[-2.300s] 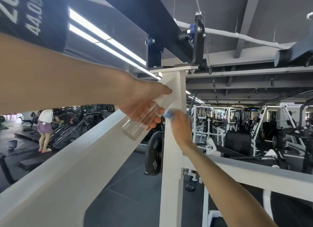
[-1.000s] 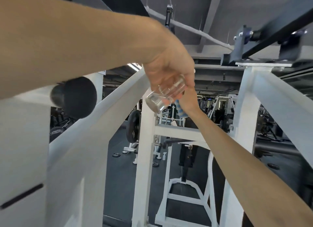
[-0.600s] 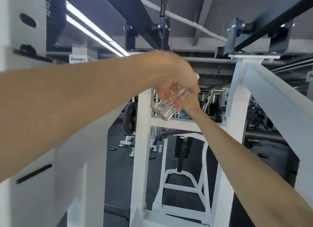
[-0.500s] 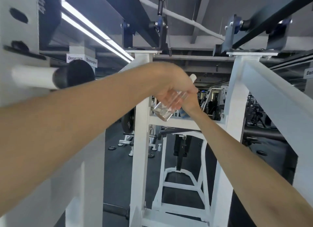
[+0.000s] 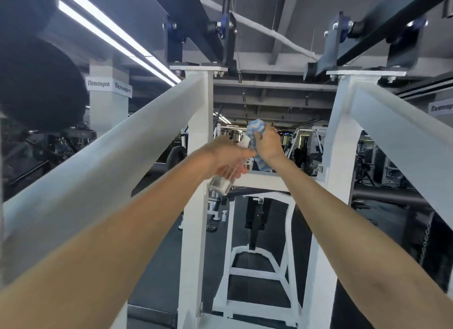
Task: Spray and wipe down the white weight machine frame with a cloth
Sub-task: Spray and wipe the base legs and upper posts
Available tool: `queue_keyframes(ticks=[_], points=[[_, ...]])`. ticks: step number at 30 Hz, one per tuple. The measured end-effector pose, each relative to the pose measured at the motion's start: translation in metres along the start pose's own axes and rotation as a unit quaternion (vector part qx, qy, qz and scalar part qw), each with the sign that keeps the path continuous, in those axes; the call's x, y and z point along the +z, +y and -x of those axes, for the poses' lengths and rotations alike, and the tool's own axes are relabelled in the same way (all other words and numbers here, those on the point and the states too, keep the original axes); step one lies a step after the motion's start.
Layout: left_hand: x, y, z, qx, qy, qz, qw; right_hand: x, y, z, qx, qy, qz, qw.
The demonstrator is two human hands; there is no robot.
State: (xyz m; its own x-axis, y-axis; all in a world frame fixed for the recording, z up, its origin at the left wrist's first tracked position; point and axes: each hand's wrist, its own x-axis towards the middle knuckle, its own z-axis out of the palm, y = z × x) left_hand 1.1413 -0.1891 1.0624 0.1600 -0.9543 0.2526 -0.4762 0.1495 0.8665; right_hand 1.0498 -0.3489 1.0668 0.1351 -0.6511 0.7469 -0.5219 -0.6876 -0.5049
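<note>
My left hand (image 5: pixel 224 154) grips a clear spray bottle (image 5: pixel 224 180), its base tilted down and to the left and its white nozzle pointing up toward the cloth. My right hand (image 5: pixel 268 146) holds a bunched blue and white cloth (image 5: pixel 256 128) just right of the nozzle, above the frame's white crossbar (image 5: pixel 264 181). The white weight machine frame (image 5: pixel 196 137) surrounds both arms: a left upright, a right upright (image 5: pixel 339 137) and sloping beams on each side.
Dark pivot arms (image 5: pixel 228 31) bolt onto the tops of the uprights overhead. A large black round pad (image 5: pixel 36 83) hangs close at the upper left. Other gym machines (image 5: pixel 306 144) and floor plates fill the background. A lower white base frame (image 5: pixel 257 267) sits below.
My right hand with the cloth has risen from behind the bottle and now shows beside the nozzle. The view has swung right to centre between the two uprights.
</note>
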Motion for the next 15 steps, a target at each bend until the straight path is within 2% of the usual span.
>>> queue_keyframes(ticks=[4,10,15], points=[[-0.005,-0.014,0.002,0.016,0.007,0.01,1.0,0.007,0.013,-0.004,0.021,-0.012,-0.009,1.0],[0.0,-0.04,-0.019,-0.003,0.0,0.025,1.0,0.026,0.043,-0.012,0.039,-0.019,0.001,0.999],[0.012,-0.06,-0.041,0.032,0.046,0.056,0.997,0.038,0.064,-0.02,0.041,-0.016,0.007,0.999]])
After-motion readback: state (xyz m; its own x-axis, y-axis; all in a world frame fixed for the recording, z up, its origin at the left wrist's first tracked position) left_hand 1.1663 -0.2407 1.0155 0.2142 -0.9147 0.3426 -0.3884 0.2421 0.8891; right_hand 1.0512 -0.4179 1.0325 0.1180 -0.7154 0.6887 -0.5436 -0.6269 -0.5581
